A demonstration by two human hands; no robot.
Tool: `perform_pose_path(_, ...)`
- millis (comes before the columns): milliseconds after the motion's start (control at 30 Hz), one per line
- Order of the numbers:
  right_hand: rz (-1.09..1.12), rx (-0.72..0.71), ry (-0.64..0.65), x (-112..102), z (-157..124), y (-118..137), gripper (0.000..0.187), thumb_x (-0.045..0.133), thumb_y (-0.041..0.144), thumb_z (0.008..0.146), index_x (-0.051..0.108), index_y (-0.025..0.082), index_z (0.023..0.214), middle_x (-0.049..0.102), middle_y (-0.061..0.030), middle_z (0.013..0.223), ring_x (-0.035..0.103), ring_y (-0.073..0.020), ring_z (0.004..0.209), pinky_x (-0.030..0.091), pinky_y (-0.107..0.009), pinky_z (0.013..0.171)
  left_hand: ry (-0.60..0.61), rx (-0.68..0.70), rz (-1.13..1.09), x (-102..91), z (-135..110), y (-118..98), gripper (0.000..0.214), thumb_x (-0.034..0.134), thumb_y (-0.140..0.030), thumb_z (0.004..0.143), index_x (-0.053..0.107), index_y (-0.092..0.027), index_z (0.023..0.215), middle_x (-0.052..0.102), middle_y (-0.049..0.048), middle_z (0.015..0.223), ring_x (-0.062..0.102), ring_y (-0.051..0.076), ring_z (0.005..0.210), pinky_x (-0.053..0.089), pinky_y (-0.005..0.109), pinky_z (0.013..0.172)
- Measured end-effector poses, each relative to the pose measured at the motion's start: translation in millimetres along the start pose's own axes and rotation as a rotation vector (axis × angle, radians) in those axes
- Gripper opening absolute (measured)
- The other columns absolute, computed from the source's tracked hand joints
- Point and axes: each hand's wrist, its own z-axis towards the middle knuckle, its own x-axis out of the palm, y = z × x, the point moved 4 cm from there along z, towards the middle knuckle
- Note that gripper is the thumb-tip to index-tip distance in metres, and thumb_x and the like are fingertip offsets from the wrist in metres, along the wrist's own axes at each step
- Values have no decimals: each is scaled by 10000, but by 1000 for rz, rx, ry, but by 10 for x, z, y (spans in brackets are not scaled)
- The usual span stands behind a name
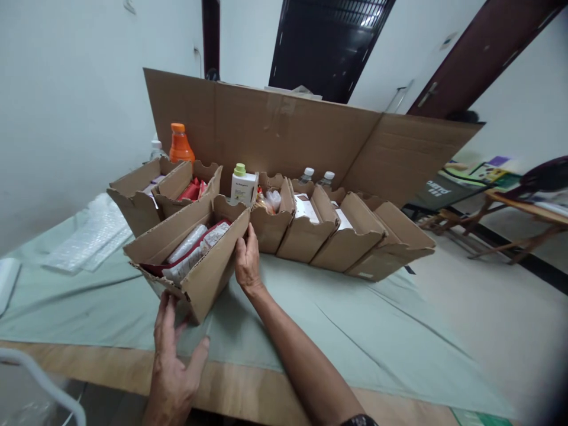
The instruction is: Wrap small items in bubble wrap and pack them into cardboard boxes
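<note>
A cardboard tray box (208, 269) lies at an angle on the pale green cloth (337, 319), holding wrapped white packets on a red pack (193, 248). My left hand (173, 361) cups the box's near corner with fingers spread. My right hand (247, 260) presses flat against the box's right side wall, fingers stretched up to its rim. Neither hand holds anything inside it.
Behind stands a row of several cardboard bins (337, 236) with small bottles, a white bottle with green cap (242, 184) and an orange bottle (180, 144). A tall cardboard sheet (284, 133) backs them. Bubble wrap (89, 234) lies left; a wooden table edge (248, 390) runs near me.
</note>
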Motion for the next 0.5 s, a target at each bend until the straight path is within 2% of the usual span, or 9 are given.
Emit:
perform_pose_path(167,29,-5,-56,47,24,-99,713,291,562,1044,367,86,1569,444,-197,1602,408,-268,1496,300,-484,1251,3,25,-5,82,21,71,934,748,-309,843,242,-377,1625,197,91,1731,471,376,1452,521,509,1104)
perform_pose_path(333,-39,-111,-99,71,-94,-202,653,282,507,1055,378,114,1568,451,-188,1600,406,-254,1500,326,-495,1238,3,39,6,129,8,38,930,731,-300,855,224,-373,1631,202,82,1729,357,376,1525,494,516,1130)
perform_pose_path(500,-126,-208,-50,107,-259,-250,560,327,427,1052,454,150,1522,495,-177,1569,448,-253,1468,387,-487,1181,15,60,10,206,-20,50,915,719,-289,865,223,-394,1627,141,88,1740,350,391,1525,484,554,1127)
